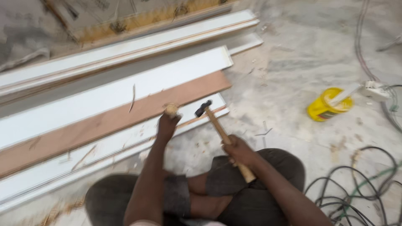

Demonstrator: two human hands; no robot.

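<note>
head view: left hand [168,124] pinches a wooden-handled chisel [171,109] upright on the white board [125,138], right hand [236,150] fully grips the hammer [217,127]; strikes should land squarely on top.

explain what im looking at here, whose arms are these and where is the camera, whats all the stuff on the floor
There is one picture, taken by a camera worn on a person's head and looking down, so the arms are that person's own. They sit on a dusty floor with knees bent. The right hand grips a wooden-handled hammer, its dark head raised. The left hand holds a small wooden-topped tool upright against the edge of long white boards, with a brown board lying between them. Further right stand a yellow tub with a stick in it, a white power strip, and loose cables. Wood shavings are scattered about.
</note>
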